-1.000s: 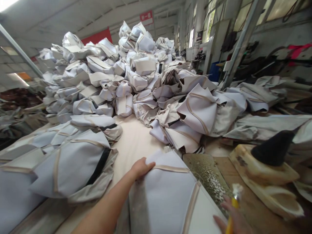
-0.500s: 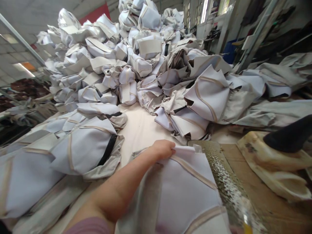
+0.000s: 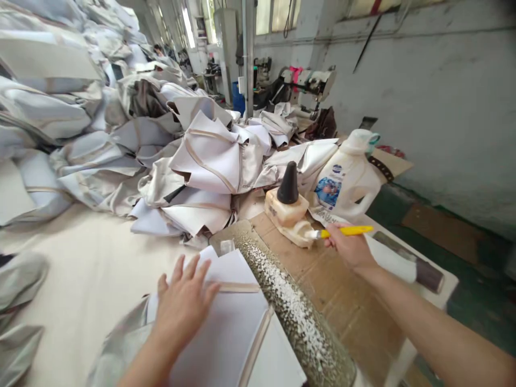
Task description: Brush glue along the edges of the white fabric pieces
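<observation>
My left hand is spread out over a white panel with tan tape strips, part of a sewn grey-and-white piece on the table. Whether the palm presses on it, I cannot tell. In my right hand is a brush with a yellow handle, held nearly level. Its tip is at the open lip of a stained, cream glue pot with a black cone on top. Between panel and pot lies a long board crusted with white residue.
Heaps of similar sewn pieces rise at the left and back. A white jug stands behind the pot, near the table's right side. Cardboard lies under the pot. A metal post rises behind the heap.
The view has swung right. My left hand has let go of the panel's far edge and opened over it. My right hand, with the brush, has come up to the pot.
</observation>
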Motion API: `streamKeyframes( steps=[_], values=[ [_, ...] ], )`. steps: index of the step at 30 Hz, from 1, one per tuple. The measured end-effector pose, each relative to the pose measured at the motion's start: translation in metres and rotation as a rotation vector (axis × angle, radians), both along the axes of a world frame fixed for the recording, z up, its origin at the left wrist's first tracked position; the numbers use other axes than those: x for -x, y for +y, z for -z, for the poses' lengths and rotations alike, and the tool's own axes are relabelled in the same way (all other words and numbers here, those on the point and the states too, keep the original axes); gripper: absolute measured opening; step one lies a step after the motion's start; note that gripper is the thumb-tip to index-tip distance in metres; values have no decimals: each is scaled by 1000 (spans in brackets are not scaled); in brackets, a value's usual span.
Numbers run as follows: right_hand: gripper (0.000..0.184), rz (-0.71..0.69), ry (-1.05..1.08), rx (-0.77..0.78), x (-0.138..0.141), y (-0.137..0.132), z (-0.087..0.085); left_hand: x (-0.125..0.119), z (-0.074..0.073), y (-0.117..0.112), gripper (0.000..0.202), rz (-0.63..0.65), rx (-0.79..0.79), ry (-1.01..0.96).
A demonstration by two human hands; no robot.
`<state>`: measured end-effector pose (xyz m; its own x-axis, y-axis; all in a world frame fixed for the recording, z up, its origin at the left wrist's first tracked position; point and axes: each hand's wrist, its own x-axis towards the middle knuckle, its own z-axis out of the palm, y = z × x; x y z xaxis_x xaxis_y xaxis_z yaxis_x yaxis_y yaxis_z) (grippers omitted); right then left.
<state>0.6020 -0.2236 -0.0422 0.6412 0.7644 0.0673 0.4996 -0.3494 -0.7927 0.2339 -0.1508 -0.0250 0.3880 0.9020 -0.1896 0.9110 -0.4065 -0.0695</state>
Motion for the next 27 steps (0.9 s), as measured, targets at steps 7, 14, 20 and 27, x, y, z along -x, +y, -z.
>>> streamKeyframes(
  steps=[7, 14, 20, 27],
  values=[
    [16, -66, -22, 144, -3, 37, 20, -34, 34, -37, 61, 128, 192, 5],
    [33, -14, 50, 111, -30, 20, 13, -27, 46, -38, 61, 154, 140, -22],
    [29, -124, -44, 55, -23, 3, 6, -22, 56, -40, 62, 175, 100, -59],
    [28, -489, 4, 159, -17, -31, 7, -17, 63, -42, 67, 179, 126, -135]
  ],
)
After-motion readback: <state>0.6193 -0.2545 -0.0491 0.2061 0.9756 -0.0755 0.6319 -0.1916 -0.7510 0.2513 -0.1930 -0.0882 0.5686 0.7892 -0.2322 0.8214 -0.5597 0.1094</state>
